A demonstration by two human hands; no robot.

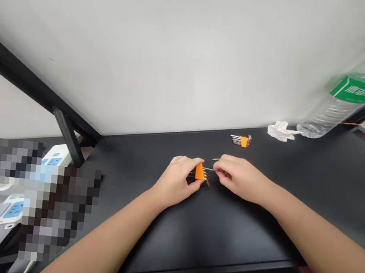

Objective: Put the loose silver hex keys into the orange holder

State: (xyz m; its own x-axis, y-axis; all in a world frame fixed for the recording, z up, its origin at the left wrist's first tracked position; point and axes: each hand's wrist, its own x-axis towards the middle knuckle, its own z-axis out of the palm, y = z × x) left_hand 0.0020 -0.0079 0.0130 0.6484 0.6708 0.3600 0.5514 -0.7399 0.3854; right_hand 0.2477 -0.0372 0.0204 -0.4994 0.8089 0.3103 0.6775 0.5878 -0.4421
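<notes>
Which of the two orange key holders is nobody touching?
The back holder, lying on the black surface near the wall; the front holder is held by the left hand.

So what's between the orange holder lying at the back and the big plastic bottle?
In the head view: black tabletop, then a crumpled white tissue by the bottle.

Through the head camera, I view a black tabletop (218, 231): an orange holder (243, 141) of metal hex keys (235, 139) lies toward its back edge, while farther right a crumpled white tissue (281, 131) sits just beside the base of a clear, green-labelled plastic bottle (335, 110).
</notes>
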